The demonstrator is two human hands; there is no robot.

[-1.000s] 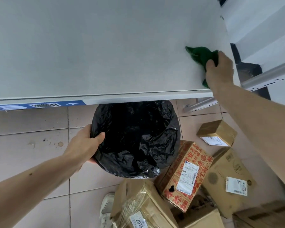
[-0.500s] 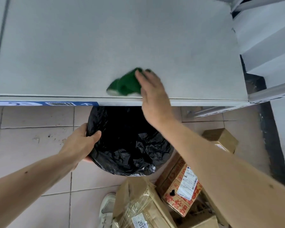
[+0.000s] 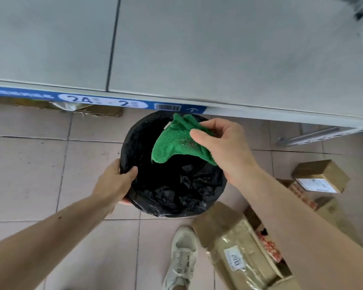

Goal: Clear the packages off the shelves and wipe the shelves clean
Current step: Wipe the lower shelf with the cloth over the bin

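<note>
Cloth point(image 3: 172, 143) over bin point(image 3: 147, 197), bin before shelf point(image 3: 218, 59); boxes point(image 3: 321, 176) right.

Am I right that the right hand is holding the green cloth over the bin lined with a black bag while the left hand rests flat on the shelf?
Not quite: in the head view the left hand grips the rim of the bin, not the shelf. The right hand does hold the green cloth over the bin.

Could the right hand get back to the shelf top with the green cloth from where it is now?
Probably yes. The right hand grips the green cloth over the black-lined bin, just below the shelf edge. Nothing shows between them, and that stretch of shelf looks bare.
</note>
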